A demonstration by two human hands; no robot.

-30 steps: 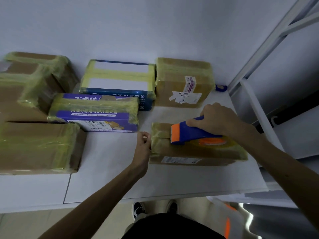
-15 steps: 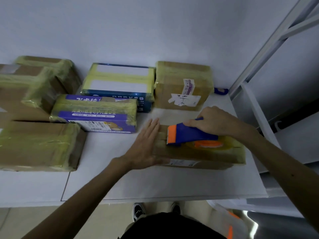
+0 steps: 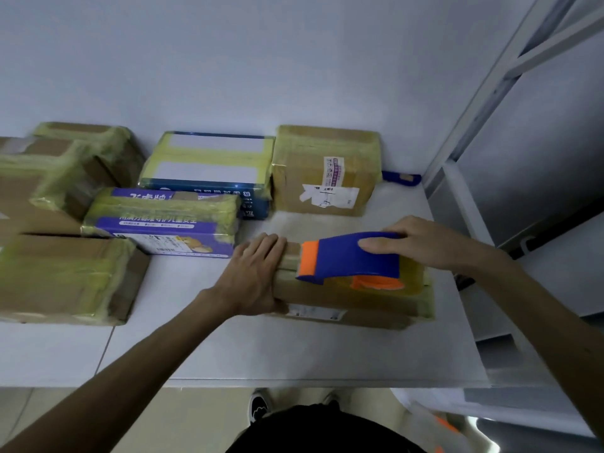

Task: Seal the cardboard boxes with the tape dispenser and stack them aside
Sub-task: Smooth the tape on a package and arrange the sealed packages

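A flat cardboard box with yellowish tape on its right end lies on the white table in front of me. My right hand grips the blue and orange tape dispenser, which rests on top of that box. My left hand lies flat with fingers together on the box's left end, pressing it down. Several taped boxes stand behind and to the left: a brown one with a label, a blue and white one, a purple one and a large brown one.
More taped brown boxes are stacked at the far left against the wall. A small blue object lies by the wall at the back right. A white metal frame borders the table's right side. My shoes show below the table edge.
My left hand has come from the box's left edge onto its top and now lies flat there. The dispenser has shifted slightly left on the box.
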